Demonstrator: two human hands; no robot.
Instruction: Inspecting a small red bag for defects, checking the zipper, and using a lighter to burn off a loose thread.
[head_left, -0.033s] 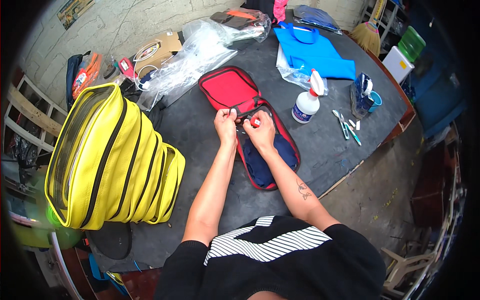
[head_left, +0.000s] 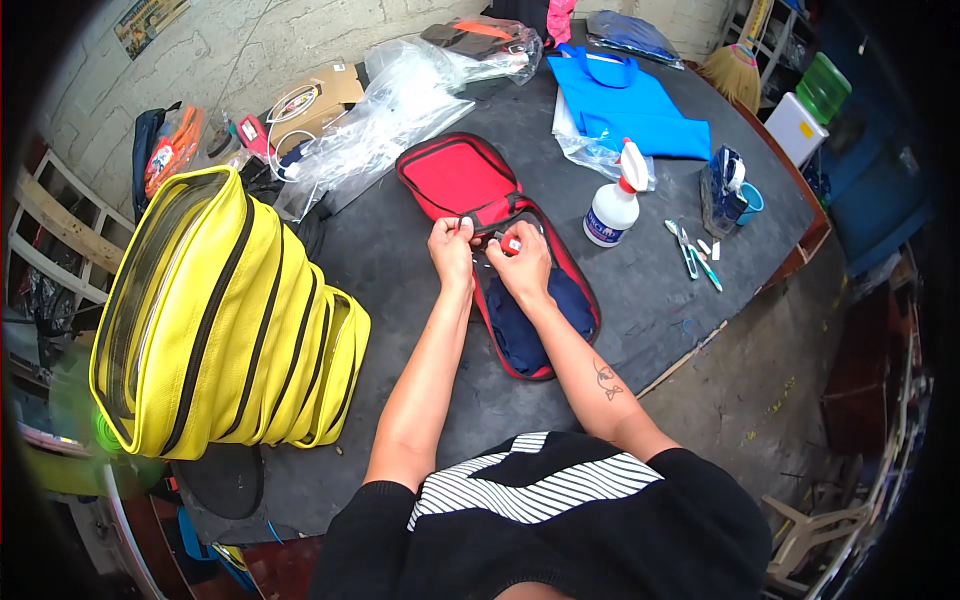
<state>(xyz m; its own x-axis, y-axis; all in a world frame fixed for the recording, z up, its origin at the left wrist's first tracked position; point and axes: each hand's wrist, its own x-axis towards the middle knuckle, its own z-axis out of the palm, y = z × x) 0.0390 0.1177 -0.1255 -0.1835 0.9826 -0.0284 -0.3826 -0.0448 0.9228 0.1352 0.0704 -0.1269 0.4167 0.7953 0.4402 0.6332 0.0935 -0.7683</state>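
Note:
A red zippered case (head_left: pixel 462 172) with black trim lies opened out on the dark table, its lid flap folded away from me. Folded dark navy fabric (head_left: pixel 530 325) fills its nearer half. At the fold between the halves, my left hand (head_left: pixel 453 252) is closed in a pinch on the case's black-trimmed edge. Close beside it, my right hand (head_left: pixel 525 262) has its fingers curled round a small red object (head_left: pixel 511 244) with a white mark; its kind is unclear. My fingers hide part of the fold.
Yellow zippered bags (head_left: pixel 225 320) stand nested at left. Right of the case are a white spray bottle (head_left: pixel 612 210), thread snips (head_left: pixel 687 250) and a light-blue cup (head_left: pixel 750 203). Clear plastic (head_left: pixel 390 120), a cardboard box (head_left: pixel 335 90) and a blue bag (head_left: pixel 625 105) lie farther back.

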